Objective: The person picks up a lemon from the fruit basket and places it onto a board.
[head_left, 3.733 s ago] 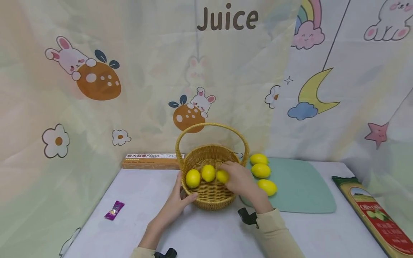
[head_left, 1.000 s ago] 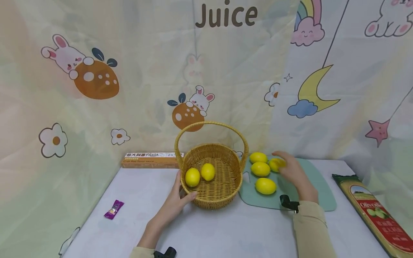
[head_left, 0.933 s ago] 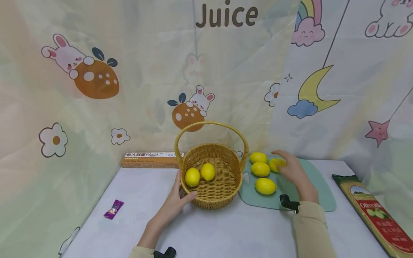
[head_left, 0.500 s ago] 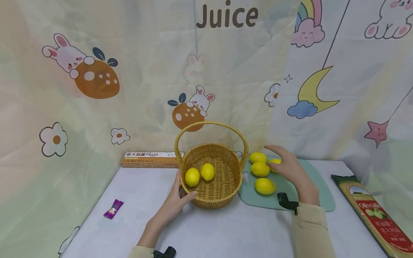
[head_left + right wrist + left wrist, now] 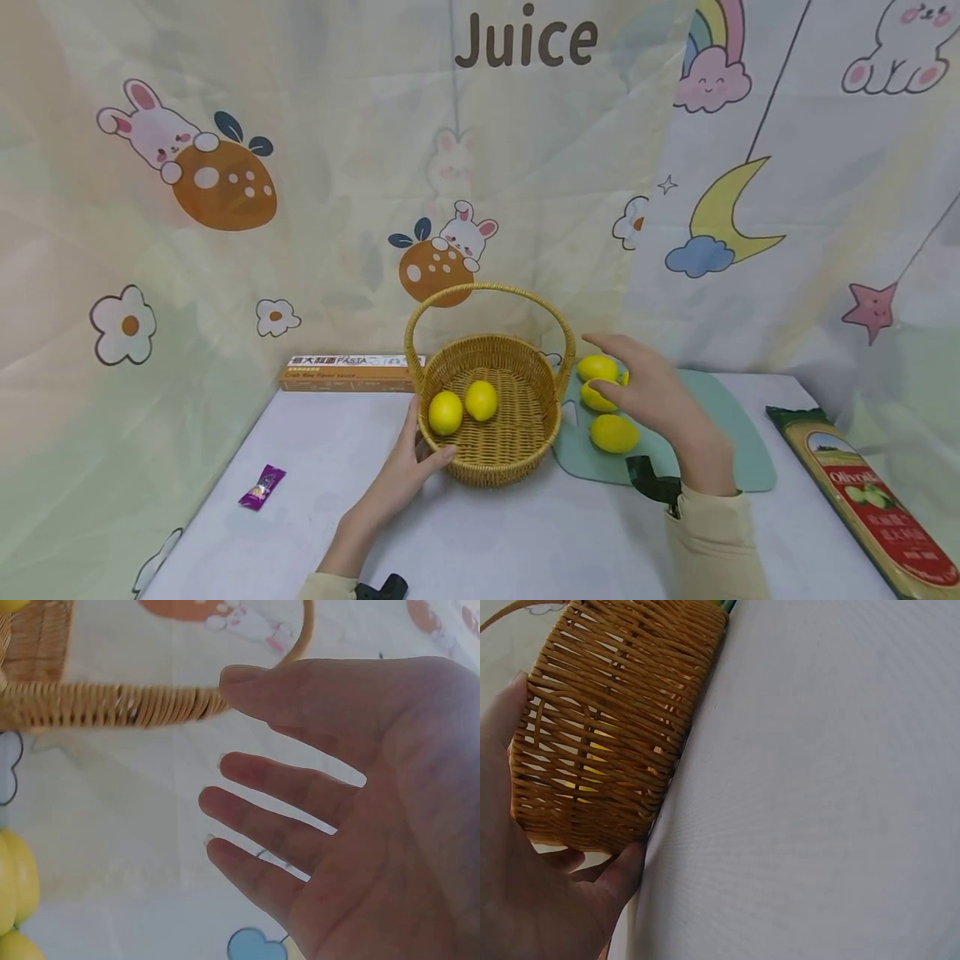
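A round wicker basket (image 5: 495,473) with a tall handle stands mid-table, holding two lemons (image 5: 446,413) on its left side. My left hand (image 5: 405,471) grips the basket's left side, the thumb near the front rim; the left wrist view shows fingers against the woven wall (image 5: 607,712). To the right, my right hand (image 5: 667,400) hovers near several lemons (image 5: 614,433) lying on a pale green board (image 5: 720,417). Its fingers are spread and it holds nothing, as the right wrist view of the empty palm (image 5: 375,825) shows. One lemon is mostly hidden behind this hand.
A long pasta box (image 5: 345,379) lies at the back left, against the printed curtain (image 5: 337,183). On the left of the table is a purple wrapped candy (image 5: 262,487). A red and green package (image 5: 870,500) lies along the right edge.
A third lemon left the basket in my right hand and now lies on the board. Since letting it go, that hand has moved left toward the basket. The left hand stays in place.
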A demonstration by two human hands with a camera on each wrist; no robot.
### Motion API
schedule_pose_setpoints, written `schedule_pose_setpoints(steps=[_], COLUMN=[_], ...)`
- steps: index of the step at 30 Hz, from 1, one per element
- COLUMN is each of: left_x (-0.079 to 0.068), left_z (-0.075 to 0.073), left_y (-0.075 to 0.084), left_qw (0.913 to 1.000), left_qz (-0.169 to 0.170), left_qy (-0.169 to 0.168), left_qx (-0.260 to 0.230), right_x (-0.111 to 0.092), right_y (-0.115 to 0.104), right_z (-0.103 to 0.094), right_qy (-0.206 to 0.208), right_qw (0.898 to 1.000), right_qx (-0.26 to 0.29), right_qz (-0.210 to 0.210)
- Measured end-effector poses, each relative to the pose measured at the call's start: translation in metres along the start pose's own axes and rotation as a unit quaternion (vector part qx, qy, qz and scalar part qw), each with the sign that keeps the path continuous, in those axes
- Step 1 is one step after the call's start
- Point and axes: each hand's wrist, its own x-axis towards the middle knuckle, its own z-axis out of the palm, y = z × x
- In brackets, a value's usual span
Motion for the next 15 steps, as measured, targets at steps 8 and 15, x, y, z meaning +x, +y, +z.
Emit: schedule_pose_setpoints(steps=[8,15], left_x=[0.001,0.001], left_z=[-0.001,-0.001], left_y=[0.001,-0.001], left_qw=[1.0000,1.0000], left_qz=[-0.001,-0.002], left_qy=[-0.002,-0.003], left_qx=[0.008,0.006], right_x=[0.000,0.011], right_y=[-0.032,-0.054], right_z=[0.015,0.047], right_qy=[0.033,-0.011], right_qw=[0.994,0.994], right_qx=[0.021,0.029], right_qz=[-0.101,-0.101])
